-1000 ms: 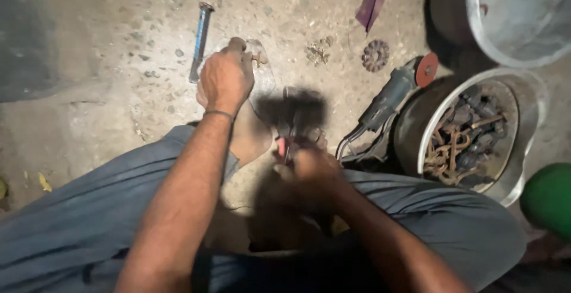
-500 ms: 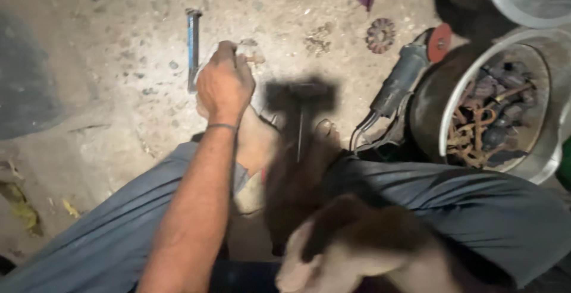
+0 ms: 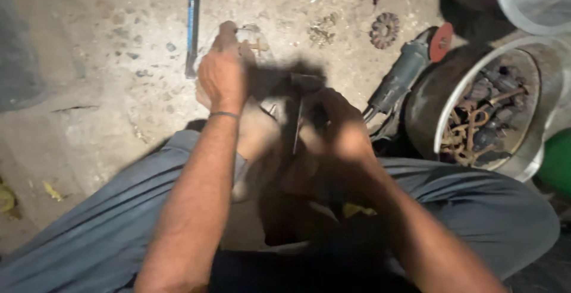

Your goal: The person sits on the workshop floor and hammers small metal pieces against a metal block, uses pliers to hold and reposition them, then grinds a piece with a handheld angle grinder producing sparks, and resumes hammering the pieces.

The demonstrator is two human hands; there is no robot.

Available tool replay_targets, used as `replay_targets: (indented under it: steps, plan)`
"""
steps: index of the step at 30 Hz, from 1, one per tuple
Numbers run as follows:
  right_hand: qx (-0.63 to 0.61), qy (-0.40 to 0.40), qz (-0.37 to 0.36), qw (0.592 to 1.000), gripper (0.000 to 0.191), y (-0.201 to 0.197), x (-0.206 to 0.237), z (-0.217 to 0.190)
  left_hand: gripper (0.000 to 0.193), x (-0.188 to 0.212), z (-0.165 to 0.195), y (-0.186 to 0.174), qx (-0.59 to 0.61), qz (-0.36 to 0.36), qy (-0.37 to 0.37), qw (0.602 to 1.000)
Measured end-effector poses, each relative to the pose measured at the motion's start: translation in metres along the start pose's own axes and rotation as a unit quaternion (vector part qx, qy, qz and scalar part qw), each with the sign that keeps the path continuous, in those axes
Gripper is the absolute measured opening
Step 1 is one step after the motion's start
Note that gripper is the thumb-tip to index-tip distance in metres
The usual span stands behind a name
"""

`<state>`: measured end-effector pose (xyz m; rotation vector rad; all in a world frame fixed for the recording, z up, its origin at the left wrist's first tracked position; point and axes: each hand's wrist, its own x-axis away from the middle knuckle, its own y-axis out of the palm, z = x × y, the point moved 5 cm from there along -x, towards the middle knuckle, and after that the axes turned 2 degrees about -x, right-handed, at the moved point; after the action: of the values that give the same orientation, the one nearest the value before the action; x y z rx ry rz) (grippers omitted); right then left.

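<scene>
My left hand [image 3: 223, 73] reaches forward to the concrete floor, its fingers pinched on a small cross-shaped metal part [image 3: 257, 46]. My right hand [image 3: 345, 132] is motion-blurred and grips the handle of a dark hammer [image 3: 292, 91]. The blurred hammer head hangs just right of my left hand, close above the floor. Both forearms stretch out over my grey-trousered legs [image 3: 107, 233]. How the part rests on the floor is hidden by my fingers.
A long steel bolt [image 3: 191, 31] lies left of my left hand. To the right are a small gear [image 3: 385, 29], an angle grinder [image 3: 404, 73], a metal bowl [image 3: 538, 150] of rusty parts, a second basin [image 3: 535, 1] and a green object [image 3: 559, 162].
The hammer was drawn back toward my body half a second ago and has now swung forward and down beside my left hand. My left hand has stayed on the part.
</scene>
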<state>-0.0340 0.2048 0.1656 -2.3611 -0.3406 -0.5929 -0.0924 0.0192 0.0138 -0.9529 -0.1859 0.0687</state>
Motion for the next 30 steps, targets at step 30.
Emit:
replay_targets:
  steps: [30]
  plan:
    - [0.16, 0.145, -0.095, 0.972, 0.04, 0.063, -0.043, 0.1, 0.03, -0.001, 0.005, 0.0, 0.024, 0.037, 0.052, 0.998]
